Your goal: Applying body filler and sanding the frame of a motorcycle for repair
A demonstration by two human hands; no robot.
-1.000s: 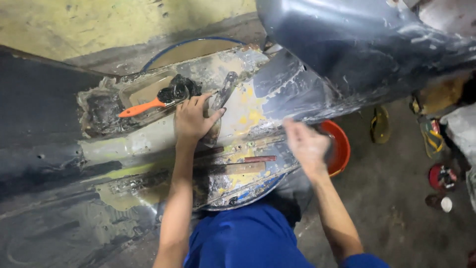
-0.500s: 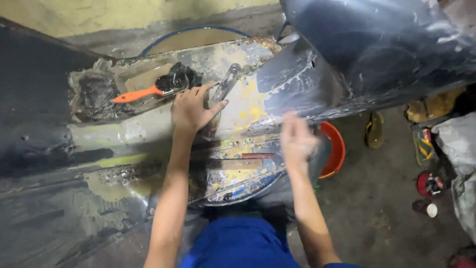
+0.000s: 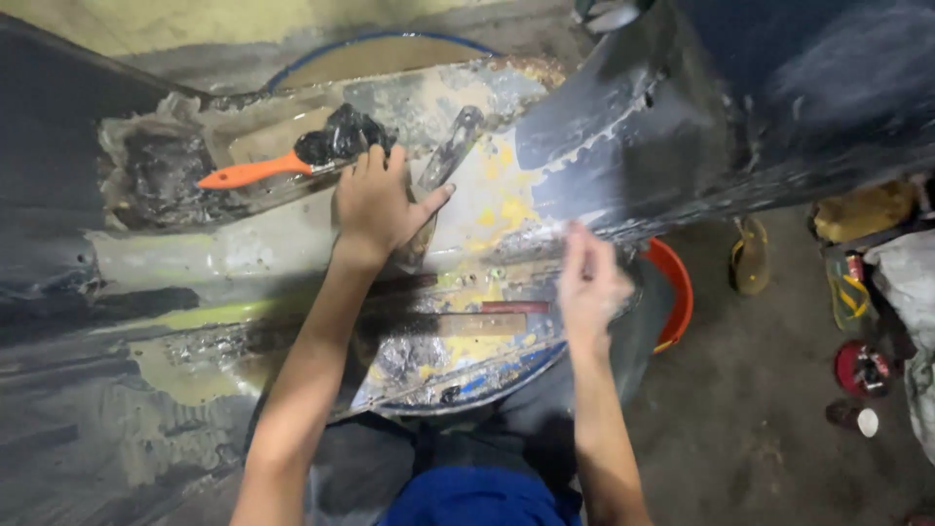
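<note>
The left hand [image 3: 378, 206] lay flat and open on the worn metal car panel [image 3: 292, 244], fingers spread and pressing down, the thumb angled toward a grey metal bar [image 3: 446, 161] resting just beside it. Its fingertips reached the black bristles of an orange-handled brush [image 3: 292, 164], which sat near the panel's far edge among dark residue. The left forearm ran straight from the lower edge of the view up to the panel's middle. The right hand [image 3: 589, 284] was blurred over the panel's near right corner, fingers drawn loosely together against the scraped yellow and silver surface; whether it held anything could not be told. The right arm rose from below, elbow bent. An orange bucket [image 3: 675, 292] stood on the floor just beyond that corner, with sandals [image 3: 750, 255] farther right.
</note>
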